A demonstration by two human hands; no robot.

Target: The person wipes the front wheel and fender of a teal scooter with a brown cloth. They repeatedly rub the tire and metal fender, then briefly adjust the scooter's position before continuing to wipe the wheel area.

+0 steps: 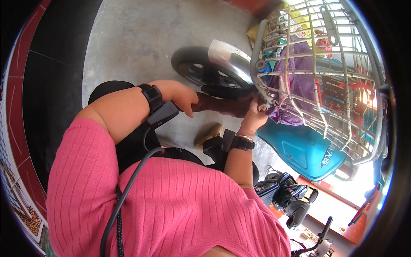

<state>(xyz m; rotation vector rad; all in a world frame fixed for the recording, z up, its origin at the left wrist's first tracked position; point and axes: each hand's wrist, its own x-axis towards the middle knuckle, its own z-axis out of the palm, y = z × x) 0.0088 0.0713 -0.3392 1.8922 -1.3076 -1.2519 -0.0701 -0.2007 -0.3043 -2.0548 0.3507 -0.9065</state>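
A dark reddish-brown cloth [213,104] is stretched between my two hands, beside the front wheel [189,62] of a teal scooter or electric bike. My left hand [181,94] pinches its left end, with the fingers bent down. The cloth's other end is in my right hand [253,117], close under the lower edge of the white wire basket [289,72]; some of its fingertips are hidden there. A shiny metal mudguard [229,57] covers part of the black tyre. Purple fabric [298,70] lies in the basket, near my right hand.
The bike's teal body panel [301,151] stands right of my right forearm. A shoe [212,135] rests on the grey concrete floor [144,38]. Other parked vehicles with a mirror [313,196] and a handlebar [326,228] are at lower right. A black cable [120,205] runs along my left side.
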